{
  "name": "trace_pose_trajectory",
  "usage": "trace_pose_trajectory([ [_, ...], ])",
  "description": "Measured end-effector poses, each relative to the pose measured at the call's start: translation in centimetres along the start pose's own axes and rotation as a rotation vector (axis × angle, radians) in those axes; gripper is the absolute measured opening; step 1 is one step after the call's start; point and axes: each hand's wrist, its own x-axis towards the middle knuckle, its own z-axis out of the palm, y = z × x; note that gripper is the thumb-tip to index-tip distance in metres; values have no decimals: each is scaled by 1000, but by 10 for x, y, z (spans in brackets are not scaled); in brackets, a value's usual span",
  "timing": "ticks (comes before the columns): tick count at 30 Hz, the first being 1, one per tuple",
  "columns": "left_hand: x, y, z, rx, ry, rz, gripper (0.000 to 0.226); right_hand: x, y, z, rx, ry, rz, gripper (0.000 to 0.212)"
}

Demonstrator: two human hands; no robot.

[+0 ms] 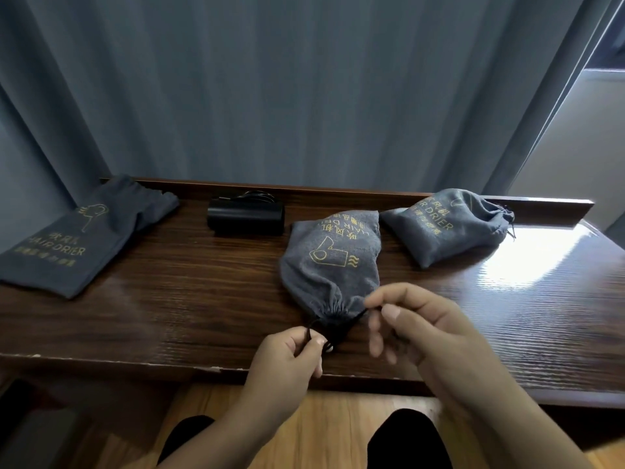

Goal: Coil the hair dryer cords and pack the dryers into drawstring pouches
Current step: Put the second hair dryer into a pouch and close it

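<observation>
Pinching the black drawstring (355,319) on either side, the left hand (287,353) and right hand (416,330) hold the cords at the gathered neck of the middle pouch (331,265), which lies bulging on the dark wooden table (169,299), mouth toward the person. Just beyond, at the right, sits a second full pouch (446,225), its neck cinched. Far left, a flat pouch (77,238); between them, a black hair dryer (245,218) near the table's back edge.
</observation>
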Motion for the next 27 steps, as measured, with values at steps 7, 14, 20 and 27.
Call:
trace_pose_trajectory([
  [7,-10,10,-1,109,-7,51,43,24,30,11,-633,-138,-30,46],
  [14,-14,15,-5,66,-9,87,44,31,42,10,-1175,-147,-95,9],
  [20,-17,19,-2,32,-49,84,41,33,28,17,-1341,-157,-101,52],
  [27,-9,25,-6,-554,-197,-313,17,26,39,-2,-719,387,-199,29],
])
